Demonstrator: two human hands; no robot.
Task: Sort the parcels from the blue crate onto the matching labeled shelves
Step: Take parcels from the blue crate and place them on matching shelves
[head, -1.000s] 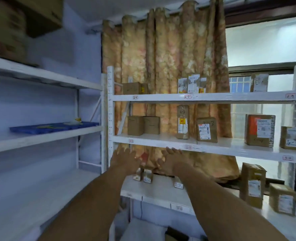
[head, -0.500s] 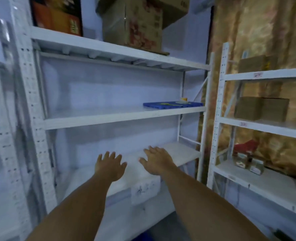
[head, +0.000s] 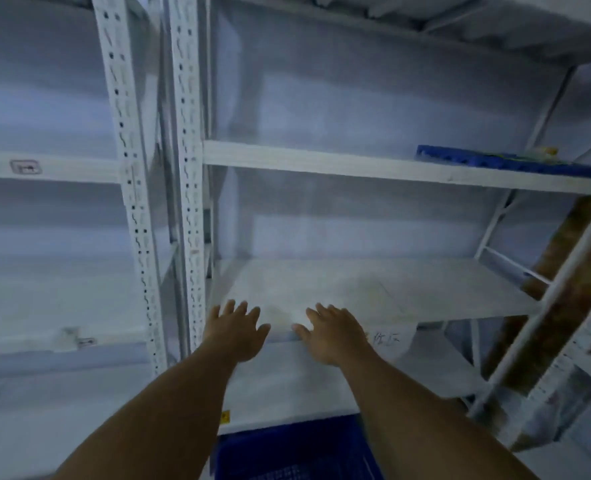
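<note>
Both my arms reach forward toward a white metal shelf unit. My left hand [head: 236, 329] is held out flat, fingers spread, holding nothing. My right hand [head: 334, 332] is likewise spread and holds nothing, in front of the lower shelf board [head: 425, 292]. The blue crate [head: 297, 448] shows at the bottom of the view, under the lowest shelf and between my forearms. Its inside is blurred and no parcel can be made out in it.
Two perforated white uprights [head: 186, 168] stand just left of my hands. A flat blue lid or tray [head: 509, 161] lies on the middle shelf at right. A handwritten paper label [head: 387, 339] hangs on the lower shelf's edge. Another shelf unit with small tags stands at left.
My view has swung left and down, away from the shelves with cardboard parcels. The blue crate has come into sight below. My hands stay spread and hold nothing.
</note>
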